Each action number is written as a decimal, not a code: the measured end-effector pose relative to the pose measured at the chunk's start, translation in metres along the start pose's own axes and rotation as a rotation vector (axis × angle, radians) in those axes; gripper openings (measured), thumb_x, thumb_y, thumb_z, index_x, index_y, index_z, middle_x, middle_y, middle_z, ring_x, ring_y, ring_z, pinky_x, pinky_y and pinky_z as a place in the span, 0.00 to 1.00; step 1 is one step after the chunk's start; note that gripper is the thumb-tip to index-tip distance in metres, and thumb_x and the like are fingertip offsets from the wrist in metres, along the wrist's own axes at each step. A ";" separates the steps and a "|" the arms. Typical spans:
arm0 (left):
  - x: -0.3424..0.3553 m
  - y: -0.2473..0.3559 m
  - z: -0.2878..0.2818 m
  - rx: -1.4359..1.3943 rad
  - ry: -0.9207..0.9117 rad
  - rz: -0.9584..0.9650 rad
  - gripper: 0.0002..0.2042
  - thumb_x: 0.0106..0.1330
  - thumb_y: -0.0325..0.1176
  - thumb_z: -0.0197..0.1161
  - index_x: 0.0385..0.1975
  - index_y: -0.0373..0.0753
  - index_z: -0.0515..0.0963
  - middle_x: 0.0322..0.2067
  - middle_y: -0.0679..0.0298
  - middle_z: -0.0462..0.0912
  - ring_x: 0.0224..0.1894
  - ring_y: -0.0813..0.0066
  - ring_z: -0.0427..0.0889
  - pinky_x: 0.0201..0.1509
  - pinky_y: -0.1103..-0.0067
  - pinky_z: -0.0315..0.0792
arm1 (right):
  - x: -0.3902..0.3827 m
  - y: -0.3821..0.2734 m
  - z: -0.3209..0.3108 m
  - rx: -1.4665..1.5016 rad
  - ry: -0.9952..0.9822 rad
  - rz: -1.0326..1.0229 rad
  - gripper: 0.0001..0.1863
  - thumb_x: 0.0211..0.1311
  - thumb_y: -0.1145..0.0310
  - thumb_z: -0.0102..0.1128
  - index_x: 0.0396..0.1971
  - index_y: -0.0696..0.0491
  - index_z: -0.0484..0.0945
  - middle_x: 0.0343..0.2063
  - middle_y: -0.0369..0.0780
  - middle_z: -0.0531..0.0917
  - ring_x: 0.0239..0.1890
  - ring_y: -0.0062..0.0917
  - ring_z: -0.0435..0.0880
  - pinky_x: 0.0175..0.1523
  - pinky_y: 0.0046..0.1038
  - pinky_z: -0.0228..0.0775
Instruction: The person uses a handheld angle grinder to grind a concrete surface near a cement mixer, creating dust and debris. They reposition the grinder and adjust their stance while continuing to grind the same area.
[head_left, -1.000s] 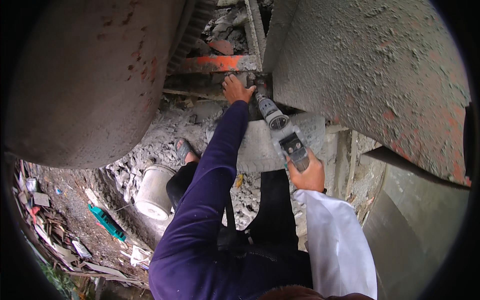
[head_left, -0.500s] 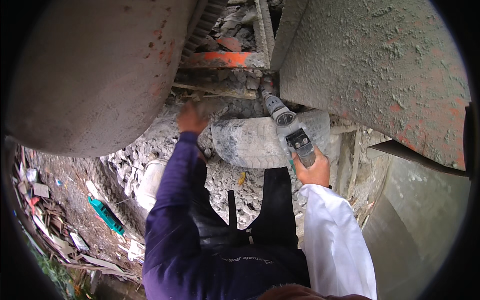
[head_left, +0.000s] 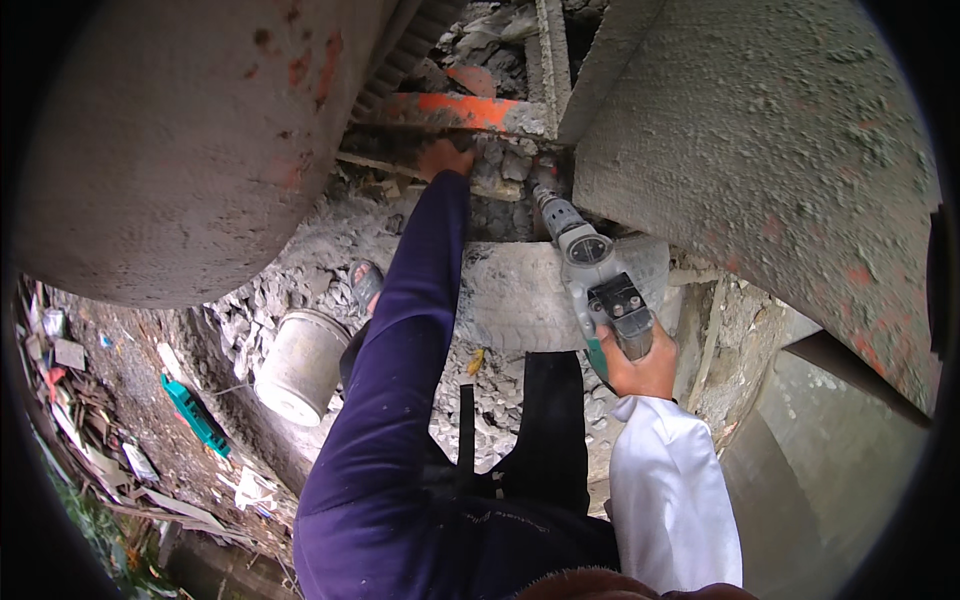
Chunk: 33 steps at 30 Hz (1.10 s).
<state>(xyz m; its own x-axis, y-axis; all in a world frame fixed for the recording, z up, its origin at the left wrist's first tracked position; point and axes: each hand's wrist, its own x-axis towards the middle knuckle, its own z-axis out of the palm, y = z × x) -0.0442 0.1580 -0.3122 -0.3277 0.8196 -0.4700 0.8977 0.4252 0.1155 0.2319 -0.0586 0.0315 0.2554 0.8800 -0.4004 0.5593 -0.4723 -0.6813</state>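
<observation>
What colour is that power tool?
The power tool is mostly grey, with a black section; the head view shows it best.

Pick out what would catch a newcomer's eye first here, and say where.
The grey power tool would probably catch the eye first, right of centre, gripped by the right hand. Around it loom a huge rounded drum at the upper left and a rough, grey-crusted panel at the upper right. Between those, near the top, an orange-painted bar stands out just above the left hand.
</observation>
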 end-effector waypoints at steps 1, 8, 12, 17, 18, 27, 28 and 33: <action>0.004 0.005 -0.012 -0.044 -0.158 -0.022 0.42 0.58 0.69 0.69 0.55 0.31 0.80 0.57 0.40 0.79 0.53 0.52 0.85 0.57 0.64 0.80 | -0.001 0.001 -0.001 -0.015 0.003 0.015 0.17 0.54 0.64 0.75 0.41 0.56 0.84 0.28 0.47 0.88 0.32 0.40 0.91 0.41 0.35 0.80; -0.012 -0.026 0.016 -0.251 0.387 0.262 0.36 0.57 0.63 0.73 0.48 0.31 0.82 0.55 0.42 0.80 0.52 0.50 0.84 0.54 0.60 0.80 | 0.010 -0.012 -0.013 -0.022 -0.024 0.116 0.20 0.54 0.64 0.75 0.43 0.61 0.84 0.33 0.47 0.89 0.37 0.33 0.90 0.46 0.33 0.79; -0.084 -0.054 -0.068 -0.600 0.505 0.307 0.33 0.55 0.57 0.77 0.47 0.30 0.80 0.44 0.46 0.83 0.47 0.47 0.84 0.53 0.61 0.77 | 0.018 -0.004 -0.016 -0.011 -0.041 0.130 0.16 0.55 0.67 0.75 0.40 0.61 0.85 0.32 0.46 0.89 0.34 0.31 0.87 0.46 0.33 0.78; -0.174 -0.226 -0.096 -0.562 0.776 -0.264 0.30 0.50 0.50 0.82 0.44 0.33 0.80 0.40 0.53 0.81 0.47 0.55 0.80 0.57 0.63 0.73 | 0.031 0.004 -0.026 0.216 -0.317 0.188 0.08 0.61 0.72 0.72 0.31 0.57 0.80 0.21 0.35 0.80 0.20 0.20 0.78 0.26 0.25 0.69; -0.188 -0.283 -0.103 -0.629 0.815 -0.366 0.42 0.50 0.57 0.80 0.55 0.26 0.75 0.50 0.46 0.81 0.54 0.51 0.79 0.63 0.61 0.71 | 0.034 0.002 -0.026 0.251 -0.345 0.151 0.08 0.61 0.73 0.72 0.32 0.58 0.79 0.21 0.35 0.79 0.19 0.19 0.78 0.25 0.25 0.68; -0.372 -0.318 -0.218 -0.952 0.623 -0.659 0.45 0.63 0.60 0.72 0.64 0.23 0.70 0.60 0.39 0.78 0.63 0.51 0.77 0.68 0.66 0.68 | 0.023 -0.049 -0.021 0.061 -0.455 -0.019 0.06 0.62 0.77 0.68 0.29 0.59 0.79 0.19 0.36 0.80 0.15 0.19 0.76 0.20 0.26 0.68; -0.387 -0.288 -0.213 -1.042 0.569 -0.540 0.42 0.64 0.59 0.71 0.62 0.24 0.71 0.58 0.40 0.79 0.61 0.54 0.79 0.67 0.67 0.70 | 0.007 -0.074 -0.027 -0.032 -0.480 -0.035 0.05 0.62 0.76 0.67 0.29 0.59 0.79 0.19 0.36 0.79 0.15 0.19 0.76 0.21 0.26 0.68; -0.457 -0.088 -0.252 -1.365 0.171 -0.113 0.40 0.64 0.59 0.71 0.63 0.27 0.72 0.58 0.44 0.79 0.62 0.54 0.78 0.67 0.64 0.72 | -0.047 -0.177 -0.070 -0.030 -0.529 -0.101 0.06 0.65 0.75 0.66 0.35 0.61 0.78 0.20 0.37 0.78 0.16 0.20 0.75 0.21 0.26 0.69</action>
<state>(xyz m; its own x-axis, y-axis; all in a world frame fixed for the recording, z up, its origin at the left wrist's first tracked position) -0.0480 -0.1570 0.1124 -0.4996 0.7499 -0.4336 -0.1010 0.4467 0.8890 0.1762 -0.0128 0.2132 -0.2285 0.7719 -0.5933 0.5846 -0.3785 -0.7176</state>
